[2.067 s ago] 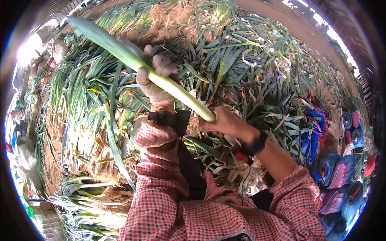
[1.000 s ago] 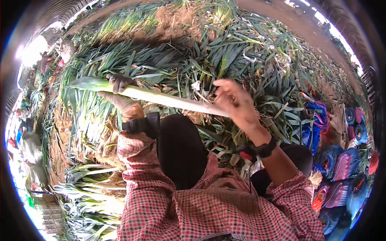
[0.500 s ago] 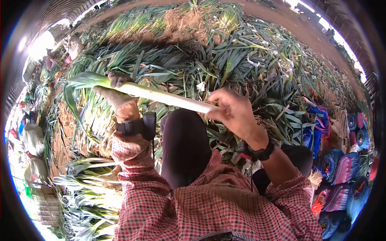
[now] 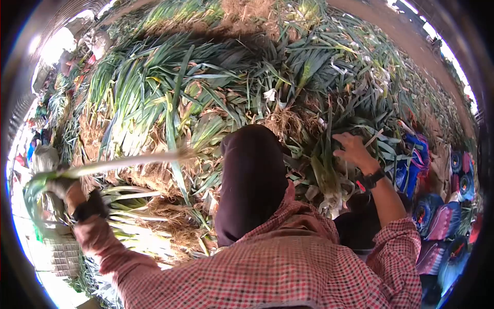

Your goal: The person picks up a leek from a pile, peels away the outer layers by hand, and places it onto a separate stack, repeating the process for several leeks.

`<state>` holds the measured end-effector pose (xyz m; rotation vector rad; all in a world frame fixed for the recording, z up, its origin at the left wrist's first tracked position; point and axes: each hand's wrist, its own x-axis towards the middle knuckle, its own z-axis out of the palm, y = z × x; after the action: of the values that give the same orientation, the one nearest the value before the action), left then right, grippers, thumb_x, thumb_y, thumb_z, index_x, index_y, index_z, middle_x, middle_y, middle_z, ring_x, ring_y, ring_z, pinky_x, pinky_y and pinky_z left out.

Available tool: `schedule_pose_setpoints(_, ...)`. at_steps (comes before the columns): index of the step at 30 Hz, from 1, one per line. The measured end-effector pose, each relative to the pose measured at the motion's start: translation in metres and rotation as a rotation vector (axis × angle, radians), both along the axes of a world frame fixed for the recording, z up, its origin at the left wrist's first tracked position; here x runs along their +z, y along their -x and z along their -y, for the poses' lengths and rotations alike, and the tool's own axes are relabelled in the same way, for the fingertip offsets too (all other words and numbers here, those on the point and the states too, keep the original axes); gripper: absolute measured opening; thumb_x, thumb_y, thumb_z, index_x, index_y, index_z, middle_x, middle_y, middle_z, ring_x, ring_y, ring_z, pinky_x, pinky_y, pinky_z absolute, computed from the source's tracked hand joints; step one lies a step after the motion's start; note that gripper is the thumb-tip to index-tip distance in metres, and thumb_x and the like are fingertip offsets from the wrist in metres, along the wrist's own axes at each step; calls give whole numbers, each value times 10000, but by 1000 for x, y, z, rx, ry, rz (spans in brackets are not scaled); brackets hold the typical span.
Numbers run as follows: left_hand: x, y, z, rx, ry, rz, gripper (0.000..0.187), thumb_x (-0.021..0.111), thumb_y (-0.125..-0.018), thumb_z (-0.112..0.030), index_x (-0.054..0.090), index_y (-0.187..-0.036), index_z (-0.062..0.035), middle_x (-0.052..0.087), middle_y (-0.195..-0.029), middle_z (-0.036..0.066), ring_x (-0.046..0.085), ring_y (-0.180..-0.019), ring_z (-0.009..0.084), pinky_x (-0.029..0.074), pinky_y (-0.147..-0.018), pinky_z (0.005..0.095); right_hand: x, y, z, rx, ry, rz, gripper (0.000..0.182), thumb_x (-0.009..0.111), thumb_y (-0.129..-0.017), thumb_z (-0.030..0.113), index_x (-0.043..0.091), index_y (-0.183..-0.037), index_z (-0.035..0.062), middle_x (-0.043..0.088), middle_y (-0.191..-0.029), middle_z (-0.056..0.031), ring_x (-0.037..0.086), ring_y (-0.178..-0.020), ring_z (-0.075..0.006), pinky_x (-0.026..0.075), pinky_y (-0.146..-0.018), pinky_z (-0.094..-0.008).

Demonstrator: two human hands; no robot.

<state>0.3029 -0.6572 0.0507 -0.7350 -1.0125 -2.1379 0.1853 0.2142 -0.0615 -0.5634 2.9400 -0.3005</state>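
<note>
Left hand (image 4: 60, 186) gripped a leek (image 4: 126, 161) by its leafy end; the unsupported shaft risked snagging the leek pile (image 4: 141, 220). Right hand (image 4: 355, 151), fingers spread, offered no support.

A covered produce-sorting place, with leek heaps (image 4: 144, 82) across the ground beneath a curved, ribbed roof (image 4: 460, 36).

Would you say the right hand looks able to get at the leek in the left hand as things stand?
Probably not: the left hand holds the leek out to the left, a dark knee between it and the right hand.
</note>
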Motion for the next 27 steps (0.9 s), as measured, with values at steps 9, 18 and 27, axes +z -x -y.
schedule_pose_setpoints(9,-91,-68,98,1088,86,1090,191,446,-869,-147,544,-1024,-94,592,-925,59,547,-867,173,421,-841,306,-100,48,20,60,-116,464,439,624,-694,241,586,-1102,82,555,-1075,-178,519,-1009,-350,403,-853,-432)
schedule_pose_setpoints(18,-85,223,-426,-124,67,969,235,458,-888,-120,512,-1095,-27,572,-1025,85,545,-923,192,404,-880,312,-230,124,159,25,227,219,428,606,-731,246,577,-1109,50,578,-1025,-183,521,-1011,-329,423,-877,-403)
schedule_pose_setpoints(27,-109,263,-593,-358,-201,1417,331,521,-867,-125,451,-1158,14,536,-967,62,509,-852,152,418,-772,281,-323,297,163,-1002,712,-233,318,627,-708,103,487,-967,-18,547,-968,-218,531,-911,-360,438,-783,-414)
